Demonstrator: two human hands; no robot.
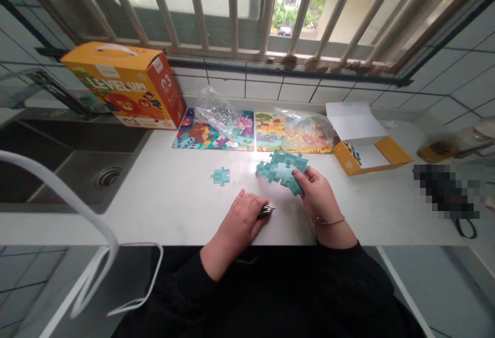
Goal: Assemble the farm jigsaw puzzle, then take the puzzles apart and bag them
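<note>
My right hand [317, 191] pinches several teal jigsaw puzzle pieces [284, 170], fanned out above the white counter with their plain sides showing. Wrapped round a small stack of puzzle pieces [266, 210], my left hand [245, 214] rests near the counter's front edge; only the stack's edges show past the fingers. One single teal puzzle piece [220, 176] lies flat on the counter, ahead and to the left of my left hand.
Two colourful picture sheets [216, 142] lie at the back under crumpled clear plastic bags [222, 113]. An orange carton [127, 87] stands by the dark sink [77, 162]. An open yellow box [367, 160] holds some pieces. A white cable [93, 214] crosses the left front.
</note>
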